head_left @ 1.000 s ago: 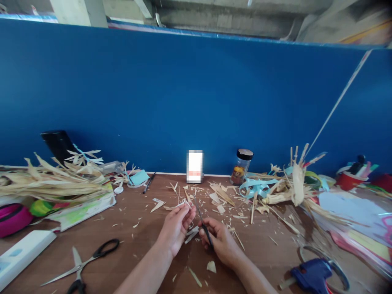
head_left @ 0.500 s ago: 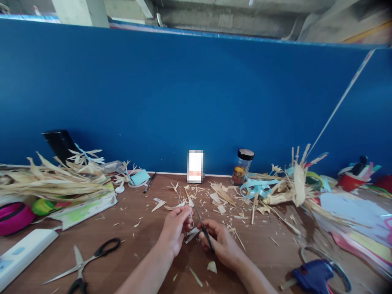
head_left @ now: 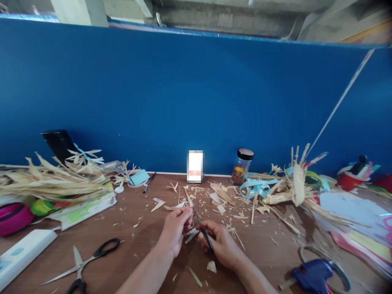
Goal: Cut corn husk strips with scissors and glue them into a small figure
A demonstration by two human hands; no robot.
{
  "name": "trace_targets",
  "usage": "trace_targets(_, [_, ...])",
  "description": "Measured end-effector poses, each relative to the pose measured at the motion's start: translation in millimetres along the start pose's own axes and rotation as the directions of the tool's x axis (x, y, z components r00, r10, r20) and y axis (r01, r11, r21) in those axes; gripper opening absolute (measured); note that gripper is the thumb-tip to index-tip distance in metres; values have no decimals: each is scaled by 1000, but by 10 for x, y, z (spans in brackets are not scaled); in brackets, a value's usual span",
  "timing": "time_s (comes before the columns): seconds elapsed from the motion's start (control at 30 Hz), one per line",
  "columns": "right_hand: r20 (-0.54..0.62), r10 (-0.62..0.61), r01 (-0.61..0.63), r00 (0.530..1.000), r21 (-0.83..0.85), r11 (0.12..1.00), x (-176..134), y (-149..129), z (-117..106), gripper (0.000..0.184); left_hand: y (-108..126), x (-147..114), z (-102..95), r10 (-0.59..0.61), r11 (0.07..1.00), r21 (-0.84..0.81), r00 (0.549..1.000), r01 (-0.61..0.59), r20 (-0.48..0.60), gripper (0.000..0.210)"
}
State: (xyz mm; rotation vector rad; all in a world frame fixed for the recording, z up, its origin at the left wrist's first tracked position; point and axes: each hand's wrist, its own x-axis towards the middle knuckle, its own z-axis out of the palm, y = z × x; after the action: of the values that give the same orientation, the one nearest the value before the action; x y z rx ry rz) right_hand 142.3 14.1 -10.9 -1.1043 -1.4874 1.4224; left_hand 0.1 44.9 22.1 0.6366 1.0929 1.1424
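My left hand (head_left: 179,224) is closed, thumb and fingertips pinching a pale, pointed strip of corn husk (head_left: 188,197) that sticks up past them. Black-handled scissors (head_left: 206,237), seen nearly edge-on, sit in the closed fingers of my right hand (head_left: 219,241). Their blades point up and left, with the tips beside the husk strip; whether they touch it I cannot tell. Under my hands a loose whitish husk scrap (head_left: 192,235) lies on the brown table (head_left: 251,253).
Open scissors (head_left: 80,266) lie front left, near a white power strip (head_left: 27,255). A blue glue gun (head_left: 314,275) is front right. Husk bundles (head_left: 58,179) lie at the left. A black-lidded jar (head_left: 241,167) and a blurred-out upright item (head_left: 195,166) stand by the blue partition (head_left: 196,90).
Almost nothing differs. The right hand and scissors have shifted very slightly left and up, while the left hand keeps its pinch on the husk strip.
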Motion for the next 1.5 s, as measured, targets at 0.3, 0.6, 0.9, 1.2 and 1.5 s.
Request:
trace_targets(0.3, [-5, -4, 4, 1000, -2, 1000, 4, 19, 4, 24, 25, -27, 15, -4, 1000, 11, 1000, 4, -19, 26])
trace_targets(0.6, [-8, 10, -10, 1000, 7, 1000, 2, -13, 9, 26, 28, -27, 14, 6, 1000, 0, 1000, -6, -11, 25])
trace_targets(0.9, [-16, 7, -7, 1000, 5, 1000, 8, 27, 8, 26, 27, -18, 5, 0, 1000, -1, 1000, 0, -7, 24])
trace_targets(1.2, [4, 13, -13, 1000, -10, 1000, 8, 25, -2, 22, 34, -16, 5, -4, 1000, -7, 1000, 4, 1, 22])
trace_targets(1.5, [-2, 4, -4, 1000, 2, 1000, 11, 16, 11, 17, 41, -27, 2, -16, 1000, -6, 1000, 16, 8, 20])
